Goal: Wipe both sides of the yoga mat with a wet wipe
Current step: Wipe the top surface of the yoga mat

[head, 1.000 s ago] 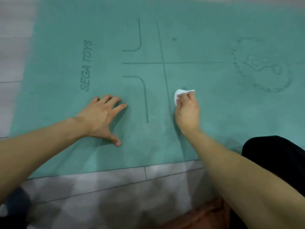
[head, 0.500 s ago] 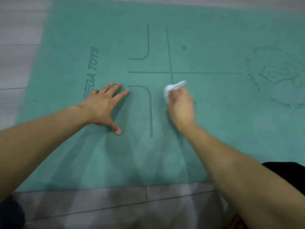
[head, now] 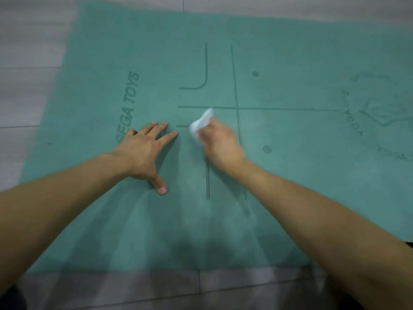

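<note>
left hand: flat, fingers spread on yoga mat | right hand: blurred, grips white wet wipe against mat | mat on floor

Right hand and wet wipe now further left, nearer the left hand.

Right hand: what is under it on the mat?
A white wipe sticks out from under the fingers of the right hand, pressed on the green mat. The rest of the wipe and part of a printed line are covered; the hand is blurred.
</note>
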Motion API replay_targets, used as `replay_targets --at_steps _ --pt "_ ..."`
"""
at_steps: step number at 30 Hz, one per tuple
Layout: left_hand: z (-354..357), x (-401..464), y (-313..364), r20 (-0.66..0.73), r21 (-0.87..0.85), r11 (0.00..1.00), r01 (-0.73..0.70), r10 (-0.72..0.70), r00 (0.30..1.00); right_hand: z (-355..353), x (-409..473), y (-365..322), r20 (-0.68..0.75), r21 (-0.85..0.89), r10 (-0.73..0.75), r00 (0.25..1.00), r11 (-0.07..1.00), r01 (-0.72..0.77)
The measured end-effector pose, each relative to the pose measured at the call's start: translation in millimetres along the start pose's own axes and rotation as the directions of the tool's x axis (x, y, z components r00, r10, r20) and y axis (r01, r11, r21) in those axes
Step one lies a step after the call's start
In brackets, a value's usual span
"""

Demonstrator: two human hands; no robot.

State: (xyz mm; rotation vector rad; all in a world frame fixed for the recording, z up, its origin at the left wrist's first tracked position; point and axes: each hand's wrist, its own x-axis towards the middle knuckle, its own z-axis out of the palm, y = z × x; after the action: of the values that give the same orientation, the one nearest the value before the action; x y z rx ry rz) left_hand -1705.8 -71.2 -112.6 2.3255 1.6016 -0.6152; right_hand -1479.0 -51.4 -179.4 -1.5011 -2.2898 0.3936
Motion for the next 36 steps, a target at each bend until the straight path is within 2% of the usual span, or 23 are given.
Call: replay_targets --at_steps 1,2,3,4,5,6,7,8,9,10,12,14,15,16,18,20,21,23,25,27,30,33,36 --pt "2 -1 0 -0.003 -0.011 1.000 0.010 -0.010 1.000 6 -10 -12 0.134 0.014 -0.236 0.963 0.972 0.236" --pt "3 -3 0 -0.001 -0.023 1.000 0.022 -0.022 1.000 2 -7 -11 0.188 0.013 -0.396 0.899 0.916 0.401" --pt "3 -4 -1 0.004 -0.036 0.999 0.025 -0.025 1.000 -5 7 5 0.205 0.006 -0.423 0.883 0.902 0.431" --pt "4 -4 -2 0.002 -0.048 0.999 0.018 -0.018 1.000 -17 23 26 0.168 -0.029 -0.312 0.935 0.947 0.321" --pt "6 -5 -2 -0.005 -0.061 0.998 0.015 -0.015 1.000 -31 40 49 0.088 -0.070 -0.075 0.993 0.994 0.081" --pt "8 -6 -2 -0.009 -0.072 0.997 0.015 -0.016 1.000 -43 52 72 -0.033 -0.102 0.172 0.985 0.979 -0.174" --pt "10 -6 -2 -0.009 -0.080 0.997 0.015 -0.015 1.000 -50 59 86 -0.115 -0.063 0.401 0.909 0.910 -0.409" --pt "11 -6 -3 -0.011 -0.083 0.996 0.014 -0.015 1.000 -47 64 87 -0.159 -0.044 0.519 0.840 0.846 -0.531" --pt "11 -5 -4 -0.013 -0.083 0.996 0.011 -0.013 1.000 -36 66 74 -0.181 -0.073 0.533 0.827 0.831 -0.552" --pt "12 -5 -4 -0.017 -0.087 0.996 0.008 -0.009 1.000 -19 65 51 -0.151 -0.107 0.459 0.875 0.873 -0.476" --pt "15 -5 -5 -0.024 -0.103 0.995 -0.004 0.001 1.000 4 51 -4 0.008 -0.073 0.185 0.983 0.980 -0.184" --pt "18 -6 -6 -0.046 -0.125 0.992 -0.011 0.006 0.999 11 39 -21 0.172 0.016 -0.138 0.975 0.990 0.137" --pt "18 -7 -6 -0.053 -0.133 0.991 -0.015 0.008 0.999 3 43 -11 0.197 0.012 -0.207 0.958 0.978 0.208" --pt "19 -7 -6 -0.053 -0.135 0.991 -0.021 0.014 0.998 -8 49 5 0.177 -0.032 -0.149 0.973 0.987 0.157" --pt "20 -11 -6 -0.058 -0.139 0.990 -0.006 -0.002 0.998 -33 63 44 0.066 -0.105 0.175 0.982 0.980 -0.167" --pt "21 -18 -3 -0.054 -0.137 0.990 0.014 -0.021 0.998 -51 72 72 0.014 -0.162 0.423 0.906 0.895 -0.415" --pt "22 -23 -2 -0.060 -0.136 0.990 0.023 -0.031 0.998 -54 72 73 0.037 -0.195 0.458 0.888 0.875 -0.443" --pt "23 -36 3 -0.085 -0.128 0.991 0.038 -0.049 0.995 -59 63 54 0.128 -0.197 0.439 0.889 0.890 -0.411" --pt "26 -49 9 -0.110 -0.094 0.995 0.019 -0.030 0.994 -59 36 31 0.238 -0.163 0.290 0.927 0.953 -0.256" --pt "35 -62 17 -0.164 -0.047 0.995 -0.084 0.075 0.984 -61 -1 9 0.256 -0.124 0.166 0.952 0.983 -0.138" --pt "47 -84 34 -0.192 -0.004 0.945 -0.328 0.321 0.927 -67 -50 -12 0.232 -0.082 0.071 0.970 0.995 -0.053" --pt "61 -105 55 -0.062 0.026 0.896 -0.442 0.443 0.894 -79 -81 -17 0.201 -0.012 0.075 0.977 0.997 -0.074" --pt "75 -121 70 0.039 0.122 0.859 -0.497 0.496 0.867 -87 -125 -20 0.126 0.056 0.178 0.976 0.981 -0.186"
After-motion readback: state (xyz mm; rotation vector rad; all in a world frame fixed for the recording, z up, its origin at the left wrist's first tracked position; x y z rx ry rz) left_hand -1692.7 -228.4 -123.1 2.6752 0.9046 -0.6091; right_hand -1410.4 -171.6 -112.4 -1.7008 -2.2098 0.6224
